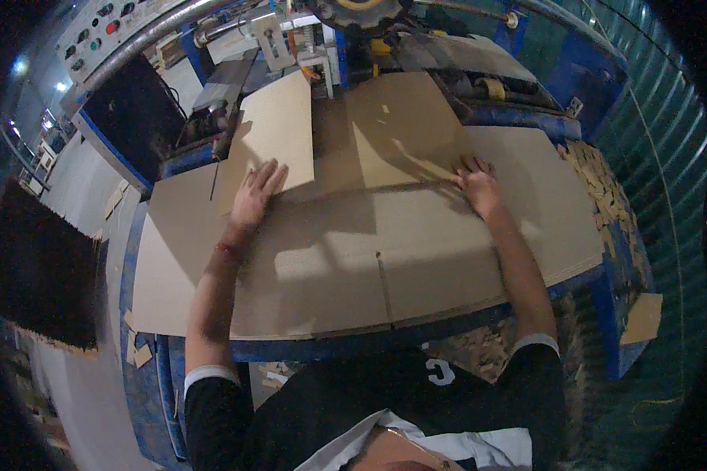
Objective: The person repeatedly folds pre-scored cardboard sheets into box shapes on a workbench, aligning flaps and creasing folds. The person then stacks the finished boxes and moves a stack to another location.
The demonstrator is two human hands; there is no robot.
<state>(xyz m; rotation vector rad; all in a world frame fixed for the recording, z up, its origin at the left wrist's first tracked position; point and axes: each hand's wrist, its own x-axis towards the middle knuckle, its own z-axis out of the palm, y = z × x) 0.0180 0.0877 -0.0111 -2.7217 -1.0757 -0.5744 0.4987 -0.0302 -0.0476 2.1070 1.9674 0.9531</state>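
A large brown cardboard sheet (314, 267) lies flat across the machine's blue table, with a dark slot cut in its near edge. At its far side, a brightly lit left flap (279, 129) and a shaded right flap (404, 129) reach toward the machine. My left hand (261, 191) rests on the near left part of the lit flap, fingers stretched out. Near the lower right corner of the shaded flap, my right hand (477, 185) lies with fingers apart and its thumb by the flap's edge. Neither hand is wrapped around anything. More cardboard (526, 196) extends beneath on both sides.
Beyond the flaps stands the machine, with a dark toothed wheel (361, 12), metal bars and a control panel (94, 39). Cardboard scraps (597, 184) pile at the table's right end. A green corrugated wall (675, 235) rises to the right. Dark stacked material (43, 267) stands left.
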